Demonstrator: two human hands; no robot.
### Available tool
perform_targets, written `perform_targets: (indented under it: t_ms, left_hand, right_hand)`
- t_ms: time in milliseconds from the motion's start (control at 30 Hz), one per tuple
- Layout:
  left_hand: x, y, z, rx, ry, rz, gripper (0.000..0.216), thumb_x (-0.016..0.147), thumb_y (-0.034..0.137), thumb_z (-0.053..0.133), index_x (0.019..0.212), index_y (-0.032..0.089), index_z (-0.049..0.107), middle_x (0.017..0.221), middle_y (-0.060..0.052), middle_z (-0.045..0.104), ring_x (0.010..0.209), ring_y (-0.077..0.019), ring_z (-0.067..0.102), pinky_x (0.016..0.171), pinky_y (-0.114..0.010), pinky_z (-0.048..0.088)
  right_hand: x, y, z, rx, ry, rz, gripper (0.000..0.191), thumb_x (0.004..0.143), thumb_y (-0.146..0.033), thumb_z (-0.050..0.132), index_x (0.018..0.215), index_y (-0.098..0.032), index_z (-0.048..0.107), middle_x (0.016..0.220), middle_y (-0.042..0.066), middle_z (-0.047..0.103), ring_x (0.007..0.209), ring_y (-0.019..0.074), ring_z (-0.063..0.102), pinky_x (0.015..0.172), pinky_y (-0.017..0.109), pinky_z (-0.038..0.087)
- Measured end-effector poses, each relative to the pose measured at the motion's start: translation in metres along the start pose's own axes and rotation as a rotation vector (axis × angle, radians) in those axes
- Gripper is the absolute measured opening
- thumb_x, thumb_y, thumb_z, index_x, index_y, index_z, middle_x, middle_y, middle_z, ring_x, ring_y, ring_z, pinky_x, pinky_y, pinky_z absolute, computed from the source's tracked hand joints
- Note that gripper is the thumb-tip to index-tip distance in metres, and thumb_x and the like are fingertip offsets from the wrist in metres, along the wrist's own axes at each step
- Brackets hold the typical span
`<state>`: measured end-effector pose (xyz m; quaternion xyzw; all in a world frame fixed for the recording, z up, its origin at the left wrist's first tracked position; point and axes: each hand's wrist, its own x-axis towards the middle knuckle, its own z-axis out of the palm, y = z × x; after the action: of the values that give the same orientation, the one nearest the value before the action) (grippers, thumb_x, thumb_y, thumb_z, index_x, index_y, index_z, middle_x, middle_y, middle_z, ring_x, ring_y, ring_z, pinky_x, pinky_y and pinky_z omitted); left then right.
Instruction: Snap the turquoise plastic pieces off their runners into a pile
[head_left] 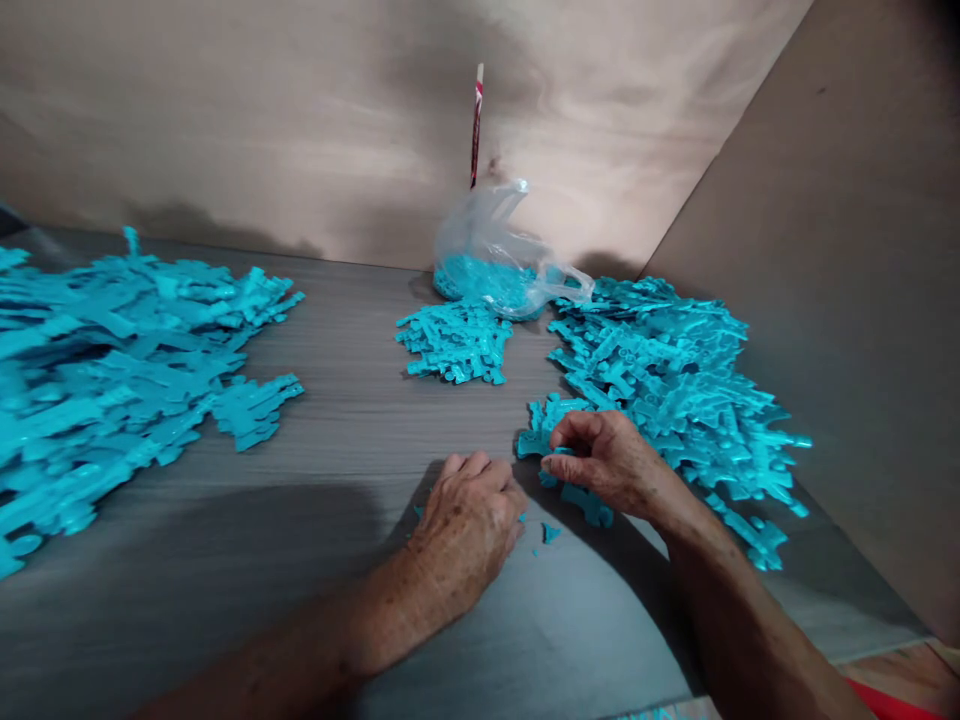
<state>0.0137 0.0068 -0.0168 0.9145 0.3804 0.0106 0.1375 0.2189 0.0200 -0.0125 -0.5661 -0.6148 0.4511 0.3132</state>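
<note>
Low over the grey table, my left hand (471, 515) is closed, its back toward me. Its fingertips are hidden underneath, and bits of turquoise plastic show at its edges. My right hand (611, 465) pinches thumb and forefinger together at a turquoise plastic piece (534, 443), partly covered by the fingers. Under that hand lies another flat, knobbed turquoise piece (589, 505). A small turquoise scrap (550, 533) rests on the table between the hands.
Large heaps of flat turquoise plastic pieces lie at the left (135, 370) and right (667, 380). A smaller pile (457, 342) sits before a clear plastic bag (491, 265) of turquoise bits. A thin red-and-white stick (476, 125) rises behind it. Wooden panels (300, 120) border the table.
</note>
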Motion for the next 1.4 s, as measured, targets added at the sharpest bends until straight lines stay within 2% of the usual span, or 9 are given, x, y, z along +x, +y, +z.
perform_targets:
  t_ms: [167, 367, 600, 833, 900, 1100, 1167, 1267, 1400]
  left_hand:
    - [0.001, 0.003, 0.004, 0.005, -0.005, -0.034, 0.015, 0.092, 0.020, 0.054, 0.085, 0.019, 0.067, 0.097, -0.008, 0.066, 0.097, -0.0288, 0.054, 0.082, -0.047, 0.041]
    - [-0.002, 0.003, 0.014, 0.059, 0.097, 0.007, 0.014, 0.087, 0.011, 0.054, 0.085, 0.019, 0.065, 0.095, -0.007, 0.065, 0.092, -0.0268, 0.054, 0.077, -0.044, 0.042]
    - [-0.007, 0.004, 0.005, 0.077, 0.040, 0.095, 0.013, 0.088, 0.016, 0.056, 0.093, 0.024, 0.066, 0.096, -0.007, 0.065, 0.092, -0.0278, 0.055, 0.081, -0.047, 0.044]
    - [-0.008, 0.002, 0.001, 0.100, 0.039, 0.115, 0.025, 0.080, 0.000, 0.050, 0.088, 0.018, 0.064, 0.095, -0.008, 0.065, 0.094, -0.0283, 0.057, 0.086, -0.048, 0.044]
    - [-0.008, 0.000, 0.003, 0.101, 0.048, 0.114, 0.028, 0.079, -0.003, 0.047, 0.087, 0.018, 0.063, 0.096, -0.008, 0.064, 0.094, -0.0283, 0.058, 0.087, -0.048, 0.044]
    - [-0.011, 0.003, 0.008, 0.197, 0.079, 0.171, 0.026, 0.072, -0.002, 0.052, 0.089, 0.016, 0.061, 0.099, -0.014, 0.065, 0.098, -0.0307, 0.058, 0.092, -0.050, 0.042]
    - [-0.011, 0.006, 0.009, 0.268, 0.101, 0.188, 0.024, 0.075, 0.000, 0.051, 0.090, 0.016, 0.061, 0.096, -0.015, 0.065, 0.096, -0.0308, 0.059, 0.093, -0.051, 0.042]
    - [-0.010, 0.009, 0.011, 0.360, 0.162, 0.253, 0.021, 0.083, 0.001, 0.047, 0.086, 0.017, 0.060, 0.086, -0.012, 0.065, 0.085, -0.0292, 0.061, 0.083, -0.048, 0.046]
    - [-0.009, 0.003, 0.009, 0.337, 0.214, 0.291, 0.021, 0.085, 0.001, 0.046, 0.081, 0.016, 0.060, 0.080, -0.009, 0.065, 0.078, -0.0274, 0.061, 0.075, -0.043, 0.047]
  right_hand:
    - [0.005, 0.007, 0.000, 0.000, 0.031, -0.020, 0.012, 0.073, -0.029, 0.069, 0.074, -0.017, 0.065, 0.064, -0.003, 0.060, 0.057, 0.0107, 0.050, 0.055, 0.024, 0.040]
    - [0.006, 0.007, 0.005, 0.046, -0.023, -0.057, 0.016, 0.077, -0.028, 0.067, 0.087, -0.017, 0.073, 0.074, 0.000, 0.068, 0.063, 0.0121, 0.057, 0.060, 0.025, 0.047]
    - [0.011, 0.015, 0.025, 0.111, 0.035, -0.093, 0.019, 0.074, -0.023, 0.068, 0.092, -0.019, 0.070, 0.081, 0.001, 0.070, 0.071, 0.0151, 0.063, 0.068, 0.028, 0.052]
    - [0.009, 0.011, 0.027, -0.023, -0.002, -0.176, 0.019, 0.080, -0.023, 0.062, 0.097, -0.019, 0.071, 0.089, 0.003, 0.073, 0.082, 0.0177, 0.066, 0.082, 0.033, 0.052]
    - [0.009, 0.010, 0.026, -0.003, 0.013, -0.175, 0.018, 0.080, -0.024, 0.062, 0.095, -0.018, 0.070, 0.089, 0.003, 0.072, 0.080, 0.0168, 0.064, 0.079, 0.032, 0.052]
    - [0.011, 0.012, 0.020, 0.212, 0.104, -0.067, 0.023, 0.076, -0.036, 0.070, 0.089, -0.017, 0.067, 0.066, -0.003, 0.058, 0.054, 0.0099, 0.048, 0.051, 0.024, 0.041]
    - [0.012, 0.011, 0.020, 0.265, 0.134, -0.043, 0.026, 0.075, -0.039, 0.072, 0.088, -0.017, 0.066, 0.063, -0.004, 0.055, 0.052, 0.0095, 0.046, 0.050, 0.024, 0.041]
    - [0.011, 0.008, 0.020, 0.274, 0.156, -0.049, 0.025, 0.074, -0.039, 0.072, 0.086, -0.018, 0.066, 0.066, -0.002, 0.058, 0.053, 0.0101, 0.048, 0.051, 0.025, 0.042]
    - [0.005, -0.001, 0.022, 0.210, 0.114, -0.118, 0.018, 0.077, -0.034, 0.071, 0.084, -0.018, 0.067, 0.072, 0.000, 0.062, 0.062, 0.0120, 0.053, 0.056, 0.025, 0.044]
